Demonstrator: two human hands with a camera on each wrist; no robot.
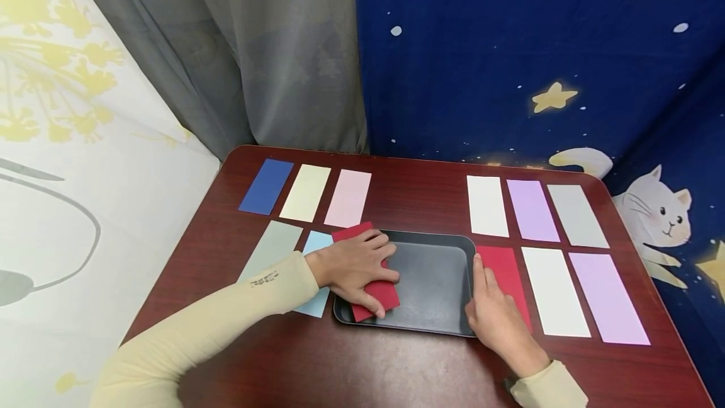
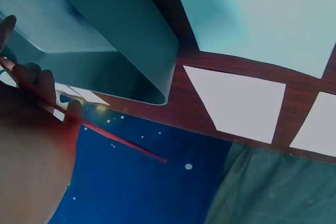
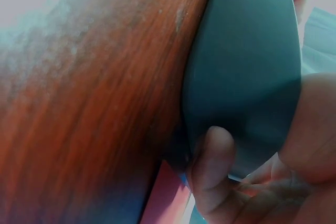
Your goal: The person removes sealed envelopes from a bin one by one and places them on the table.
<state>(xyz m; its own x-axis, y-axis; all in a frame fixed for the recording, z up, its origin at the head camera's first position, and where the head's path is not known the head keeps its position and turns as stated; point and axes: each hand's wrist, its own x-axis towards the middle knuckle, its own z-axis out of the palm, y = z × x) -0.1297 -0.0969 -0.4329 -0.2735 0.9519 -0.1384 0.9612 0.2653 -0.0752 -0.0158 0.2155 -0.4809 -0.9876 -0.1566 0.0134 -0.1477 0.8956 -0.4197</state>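
Note:
A dark grey rectangular tray (image 1: 436, 276) lies at the middle of the table. My left hand (image 1: 358, 266) holds a red card (image 1: 389, 294) over the tray's left end, thumb at the near side and fingers spread across it. In the left wrist view that red card (image 2: 126, 142) appears edge-on, tilted, with fingers around it. My right hand (image 1: 498, 313) grips the tray's right rim. In the right wrist view a fingertip (image 3: 215, 148) presses the outside of the tray wall (image 3: 241, 51). The left hand and sleeve partly cover a light blue card (image 1: 314, 304) and a grey-green card (image 1: 272, 244).
Back left on the table (image 1: 419, 175) lie blue (image 1: 266, 187), cream (image 1: 306, 194) and pink (image 1: 348, 198) cards. White (image 1: 487, 206), lilac (image 1: 533, 211) and grey (image 1: 578, 216) cards lie back right. Nearer are another red card (image 1: 504, 276), white (image 1: 555, 291) and lilac (image 1: 610, 299).

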